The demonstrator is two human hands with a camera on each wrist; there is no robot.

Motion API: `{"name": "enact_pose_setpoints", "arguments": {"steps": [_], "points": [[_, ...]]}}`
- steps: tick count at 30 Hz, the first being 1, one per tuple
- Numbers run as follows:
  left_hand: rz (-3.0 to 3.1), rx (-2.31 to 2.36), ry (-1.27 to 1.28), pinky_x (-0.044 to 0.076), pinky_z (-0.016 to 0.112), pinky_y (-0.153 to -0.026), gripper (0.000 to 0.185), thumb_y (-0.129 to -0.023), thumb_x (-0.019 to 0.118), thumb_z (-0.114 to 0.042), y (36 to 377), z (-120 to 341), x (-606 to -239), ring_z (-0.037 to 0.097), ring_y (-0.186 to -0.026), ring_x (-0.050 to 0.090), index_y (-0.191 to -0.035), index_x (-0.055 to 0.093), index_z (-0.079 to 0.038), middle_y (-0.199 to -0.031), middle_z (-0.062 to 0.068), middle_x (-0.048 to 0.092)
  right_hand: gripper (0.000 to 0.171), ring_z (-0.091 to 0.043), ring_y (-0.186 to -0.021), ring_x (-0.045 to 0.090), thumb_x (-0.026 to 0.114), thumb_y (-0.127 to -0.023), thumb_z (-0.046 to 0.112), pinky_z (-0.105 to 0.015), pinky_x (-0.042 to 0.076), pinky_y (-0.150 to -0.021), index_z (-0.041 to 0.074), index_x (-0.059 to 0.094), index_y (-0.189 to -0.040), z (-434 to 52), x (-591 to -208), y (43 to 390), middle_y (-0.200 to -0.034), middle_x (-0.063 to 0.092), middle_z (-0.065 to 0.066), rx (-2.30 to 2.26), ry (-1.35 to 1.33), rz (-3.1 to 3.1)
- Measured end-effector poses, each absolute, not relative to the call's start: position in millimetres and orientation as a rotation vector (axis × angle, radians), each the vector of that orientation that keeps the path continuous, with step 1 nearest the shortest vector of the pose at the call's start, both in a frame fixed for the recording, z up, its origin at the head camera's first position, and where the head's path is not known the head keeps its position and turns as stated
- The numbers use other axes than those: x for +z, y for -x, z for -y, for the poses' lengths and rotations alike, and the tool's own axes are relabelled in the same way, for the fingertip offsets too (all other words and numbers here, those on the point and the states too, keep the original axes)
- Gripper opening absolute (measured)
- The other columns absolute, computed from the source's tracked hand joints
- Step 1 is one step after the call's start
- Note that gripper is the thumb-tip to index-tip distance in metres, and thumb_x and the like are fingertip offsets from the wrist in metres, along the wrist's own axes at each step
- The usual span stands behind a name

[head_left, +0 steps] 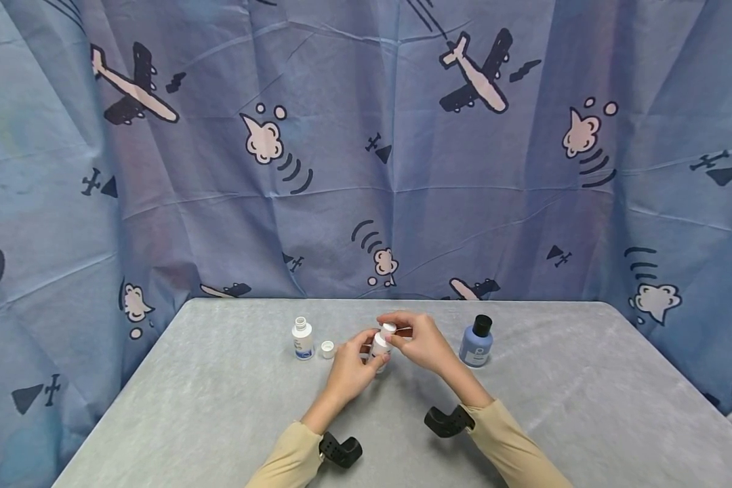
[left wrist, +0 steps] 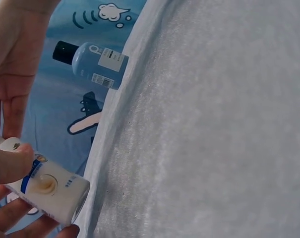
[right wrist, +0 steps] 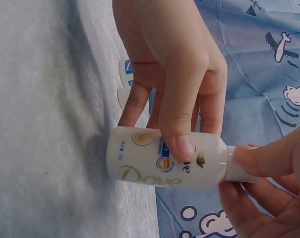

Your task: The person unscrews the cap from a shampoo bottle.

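Observation:
My left hand [head_left: 350, 369] grips a small white Dove bottle [right wrist: 199, 171] round its body, with the thumb on the label side. The thumb and fingers of my right hand [head_left: 423, 344] pinch the bottle's white cap [head_left: 388, 329]. In the head view the bottle stands upright at the middle of the table, partly covered by the fingers. The right wrist view shows the cap at the bottle's neck; whether it is screwed tight I cannot tell. Left of my hands stands an uncapped white bottle [head_left: 303, 341], with a loose white cap [head_left: 327, 349] beside it.
On the right stands a blue bottle [head_left: 477, 344] with a black cap. A grey cloth covers the table [head_left: 177, 420]. Behind the table's far edge hangs a blue curtain [head_left: 329, 88] printed with planes. Each wrist wears a black band.

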State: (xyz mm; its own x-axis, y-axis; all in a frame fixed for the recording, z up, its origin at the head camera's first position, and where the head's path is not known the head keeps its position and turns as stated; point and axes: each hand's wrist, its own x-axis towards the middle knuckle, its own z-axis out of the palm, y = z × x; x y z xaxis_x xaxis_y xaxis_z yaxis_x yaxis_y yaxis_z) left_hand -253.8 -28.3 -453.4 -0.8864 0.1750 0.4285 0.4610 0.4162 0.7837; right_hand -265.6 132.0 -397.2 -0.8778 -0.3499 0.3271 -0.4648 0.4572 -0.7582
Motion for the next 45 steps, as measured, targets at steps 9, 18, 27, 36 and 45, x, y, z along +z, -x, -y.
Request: {"name": "enact_pose_setpoints", "arguments": {"steps": [9, 18, 27, 36, 45], "points": [[2.382, -1.450, 0.451, 0.056, 0.030, -0.072, 0.040, -0.074, 0.080, -0.019, 252.7, 26.8, -453.8, 0.020, -0.079, 0.069, -0.109, 0.066, -0.006, -0.091, 0.009, 0.072, 0.030, -0.033, -0.108, 0.064, 0.064, -0.089, 0.006, -0.036, 0.054, -0.089, 0.003, 0.065, -0.119, -131.0, -397.2, 264.7, -0.120, 0.065, -0.016, 1.413, -0.735, 2.596], [2.377, -1.393, 0.302, 0.051, 0.024, -0.070, 0.043, -0.066, 0.086, -0.025, 251.7, 25.9, -449.8, 0.015, -0.076, 0.066, -0.103, 0.068, -0.014, -0.086, 0.002, 0.072, 0.029, -0.019, -0.085, 0.067, 0.074, -0.082, 0.017, -0.030, 0.055, -0.072, 0.008, 0.069, -0.110, -127.7, -396.1, 265.9, -0.099, 0.071, -0.007, 1.327, -0.450, 2.613], [2.347, -1.395, 0.323, 0.051, 0.024, -0.070, 0.041, -0.067, 0.086, -0.022, 251.4, 25.6, -449.6, 0.016, -0.077, 0.066, -0.102, 0.068, -0.013, -0.086, 0.004, 0.072, 0.022, -0.015, -0.077, 0.064, 0.077, -0.080, 0.018, -0.027, 0.052, -0.067, 0.009, 0.070, -0.100, -126.7, -395.8, 265.7, -0.087, 0.070, -0.005, 1.322, -0.411, 2.595], [2.321, -1.415, 0.395, 0.054, 0.026, -0.068, 0.037, -0.071, 0.082, -0.015, 251.3, 25.2, -451.4, 0.018, -0.078, 0.068, -0.104, 0.068, -0.008, -0.087, 0.008, 0.073, 0.024, -0.020, -0.083, 0.069, 0.074, -0.083, 0.012, -0.030, 0.057, -0.072, 0.005, 0.071, -0.106, -129.1, -396.1, 264.9, -0.097, 0.073, -0.011, 1.340, -0.518, 2.580], [2.362, -1.420, 0.459, 0.055, 0.027, -0.067, 0.037, -0.077, 0.077, -0.014, 250.2, 25.8, -453.9, 0.020, -0.081, 0.068, -0.111, 0.065, -0.004, -0.093, 0.012, 0.072, 0.027, -0.027, -0.095, 0.069, 0.066, -0.085, 0.000, -0.028, 0.057, -0.079, 0.001, 0.068, -0.112, -130.1, -396.1, 263.1, -0.111, 0.069, -0.018, 1.418, -0.633, 2.576]]}}
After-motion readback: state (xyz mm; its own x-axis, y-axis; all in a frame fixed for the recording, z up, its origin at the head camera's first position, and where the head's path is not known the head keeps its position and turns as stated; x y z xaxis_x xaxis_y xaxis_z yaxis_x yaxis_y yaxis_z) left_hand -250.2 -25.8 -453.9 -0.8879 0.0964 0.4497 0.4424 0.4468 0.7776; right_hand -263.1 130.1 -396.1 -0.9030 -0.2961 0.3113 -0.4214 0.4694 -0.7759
